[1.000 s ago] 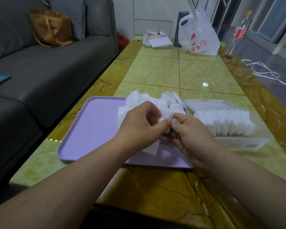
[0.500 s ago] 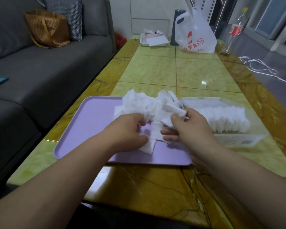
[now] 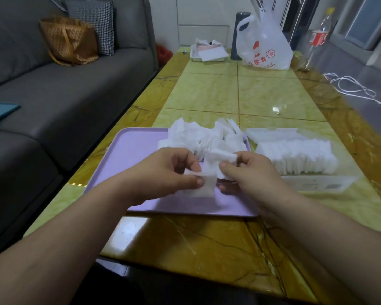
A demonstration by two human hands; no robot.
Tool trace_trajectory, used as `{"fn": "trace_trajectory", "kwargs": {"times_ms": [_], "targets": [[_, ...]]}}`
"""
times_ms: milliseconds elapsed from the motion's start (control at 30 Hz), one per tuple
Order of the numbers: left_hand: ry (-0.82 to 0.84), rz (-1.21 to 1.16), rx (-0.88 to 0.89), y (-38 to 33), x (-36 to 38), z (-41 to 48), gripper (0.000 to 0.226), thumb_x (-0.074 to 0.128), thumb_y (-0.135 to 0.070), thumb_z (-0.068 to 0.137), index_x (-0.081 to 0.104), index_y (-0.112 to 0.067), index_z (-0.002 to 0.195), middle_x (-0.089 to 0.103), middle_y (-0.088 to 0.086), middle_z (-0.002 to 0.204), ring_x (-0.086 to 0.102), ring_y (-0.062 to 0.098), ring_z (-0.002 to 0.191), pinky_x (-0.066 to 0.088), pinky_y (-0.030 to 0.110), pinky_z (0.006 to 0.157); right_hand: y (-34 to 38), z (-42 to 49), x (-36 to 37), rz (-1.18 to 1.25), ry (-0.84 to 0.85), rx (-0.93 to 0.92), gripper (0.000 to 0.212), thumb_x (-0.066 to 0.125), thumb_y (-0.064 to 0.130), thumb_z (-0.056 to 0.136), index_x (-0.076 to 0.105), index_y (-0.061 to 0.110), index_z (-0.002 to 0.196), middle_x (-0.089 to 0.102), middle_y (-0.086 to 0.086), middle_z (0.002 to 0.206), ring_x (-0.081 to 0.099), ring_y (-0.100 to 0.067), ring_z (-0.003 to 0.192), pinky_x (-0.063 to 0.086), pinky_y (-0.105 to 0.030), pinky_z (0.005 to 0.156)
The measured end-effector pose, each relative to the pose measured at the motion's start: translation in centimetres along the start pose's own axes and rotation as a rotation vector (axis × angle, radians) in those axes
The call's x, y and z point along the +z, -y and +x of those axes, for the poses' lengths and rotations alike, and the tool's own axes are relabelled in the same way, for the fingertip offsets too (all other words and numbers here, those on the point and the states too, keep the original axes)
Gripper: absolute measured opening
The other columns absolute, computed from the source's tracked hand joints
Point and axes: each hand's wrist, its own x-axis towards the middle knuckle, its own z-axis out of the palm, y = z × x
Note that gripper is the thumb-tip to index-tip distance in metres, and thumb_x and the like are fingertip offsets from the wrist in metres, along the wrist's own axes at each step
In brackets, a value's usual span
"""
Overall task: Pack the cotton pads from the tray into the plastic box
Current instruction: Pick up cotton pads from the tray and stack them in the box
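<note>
1. Since half a second ago both hands have come up off the heap. The left grip (image 3: 163,172), which lay low against the tray, now pinches a single square white cotton pad (image 3: 204,188) between thumb and fingers. The right grip (image 3: 251,172) is closed on a small white clump of pads (image 3: 222,157) held just beside it.
2. We read this as sorting. The two grips sit close together above the tray, probably so the loose pad can be squared up against the clump before it goes across.
3. The loose heap of white cotton pads (image 3: 198,135) lies in the far right corner of the flat lilac plastic tray (image 3: 130,155), just behind our hands, so each pick is a short reach.
4. The clear rectangular plastic box (image 3: 317,183) stands on the counter just beside the tray's right edge. A row of white pads standing on edge (image 3: 295,157) already fills much of it, and we judge they stand that way so that more will fit.
5. The glossy yellow-green marbled counter (image 3: 229,95) carries all of this. At its far end sit a white plastic carrier bag with red print (image 3: 264,47) and a clear bottle with a red label (image 3: 317,38), well apart from our work. A grey sofa (image 3: 75,84) runs along the left.
</note>
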Motion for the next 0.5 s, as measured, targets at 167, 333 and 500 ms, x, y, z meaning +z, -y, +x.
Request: {"fn": "trace_trajectory", "kwargs": {"times_ms": [167,333,500], "targets": [[-0.1,-0.216,0.036,-0.5,1.0,0.8,0.02,0.087,-0.012,0.08,0.073,-0.007,0.093,0.064,0.001,0.066,0.056,0.009,0.059,0.046,0.02,0.059,0.7,-0.7,0.2,-0.047,0.198,-0.031,0.021,0.062,-0.003,0.095,0.077,0.007,0.105,0.08,-0.016,0.098,0.078,-0.029,0.096,0.065,-0.046,0.082],[-0.175,-0.198,0.029,0.2,1.6,2.2,0.019,0.09,-0.022,0.077,0.073,-0.017,0.086,0.059,0.003,0.068,0.051,0.012,0.061,0.042,0.023,0.058,0.7,-0.6,-0.1,-0.079,0.204,-0.051,0.023,0.057,0.001,0.1,0.076,0.009,0.11,0.081,-0.013,0.097,0.079,-0.027,0.094,0.066,-0.041,0.08],[-0.207,-0.146,0.029,0.2,2.1,2.9,0.022,0.091,-0.026,0.076,0.073,-0.017,0.086,0.054,0.001,0.068,0.044,0.011,0.058,0.035,0.022,0.053,1.0,-0.3,-0.4,-0.132,0.21,-0.042,0.027,0.055,-0.002,0.099,0.077,0.011,0.105,0.08,-0.015,0.097,0.079,-0.029,0.093,0.064,-0.047,0.085]]}}
